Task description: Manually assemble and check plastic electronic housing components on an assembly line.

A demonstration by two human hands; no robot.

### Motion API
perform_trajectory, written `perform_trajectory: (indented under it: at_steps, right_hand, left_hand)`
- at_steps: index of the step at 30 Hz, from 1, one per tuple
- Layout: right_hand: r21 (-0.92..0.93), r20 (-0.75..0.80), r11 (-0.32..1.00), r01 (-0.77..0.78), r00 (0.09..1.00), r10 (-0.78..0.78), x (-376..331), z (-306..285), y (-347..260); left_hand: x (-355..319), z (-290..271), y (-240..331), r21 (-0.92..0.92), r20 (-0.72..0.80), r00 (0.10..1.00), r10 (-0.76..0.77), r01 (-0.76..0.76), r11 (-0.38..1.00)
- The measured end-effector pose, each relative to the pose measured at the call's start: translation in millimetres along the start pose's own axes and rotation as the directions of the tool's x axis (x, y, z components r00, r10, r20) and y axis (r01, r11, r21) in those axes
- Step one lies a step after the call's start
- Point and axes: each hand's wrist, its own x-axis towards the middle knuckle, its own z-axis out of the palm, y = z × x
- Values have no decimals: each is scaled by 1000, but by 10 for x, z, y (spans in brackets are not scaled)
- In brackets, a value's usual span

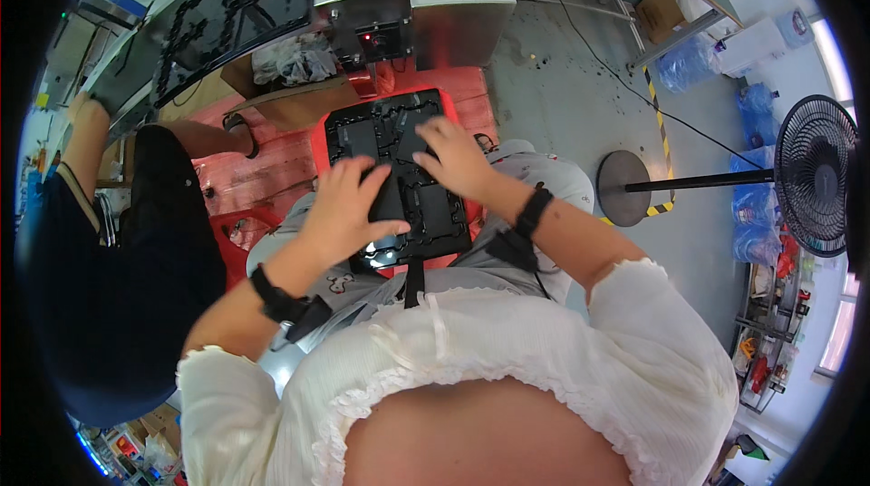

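A black molded tray [446, 241] with shaped recesses rests on a red stool [320, 147] between my knees. My left hand [343, 209] reaches over its left side, thumb and forefinger spread along a flat black rectangular piece [390, 201], which it appears to grip by its edges. Over the tray's upper right is my right hand [460, 160], thumb and fingers apart beside a dark flat piece [415, 139]. Whether its fingertips touch that piece is unclear. Another dark flat piece [356, 135] lies in the upper left of the tray. Black bands circle both my wrists.
Ahead stands a metal-framed conveyor [462, 10] carrying a large black tray [236, 10]. Beneath it, an open cardboard box [299, 103] holds plastic bags. A co-worker in dark clothes [118, 277] sits close on my left. A standing fan [816, 173] and large blue-tinted bottles [757, 114] are at right.
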Motion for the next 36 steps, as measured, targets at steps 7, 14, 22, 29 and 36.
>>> perform_trajectory:
  at_steps: [7, 14, 22, 29, 36]
  right_hand:
    - [-479, 272, 871, -107, 926, 264, 644, 107, -19]
    - [-386, 285, 907, 168, 957, -56, 543, 41, 309]
    - [-164, -8, 977, 139, 990, -142, 393, -342, -319]
    - [-673, -210, 723, 154, 898, -387, 1186, -1414, -756]
    - [-472, 242, 702, 533, 844, -479, 377, -759, -1569]
  left_hand:
    - [-550, 944, -258, 162, -53, 998, -38, 46, 986]
    - [-729, 1059, -228, 124, -43, 999, -16, 21, 992]
    - [-566, 583, -275, -171, -227, 959, -168, 131, 976]
    - [73, -124, -521, -837, -152, 768, -622, 235, 495]
    - [-114, -271, -423, -987, -99, 728, -678, -160, -29]
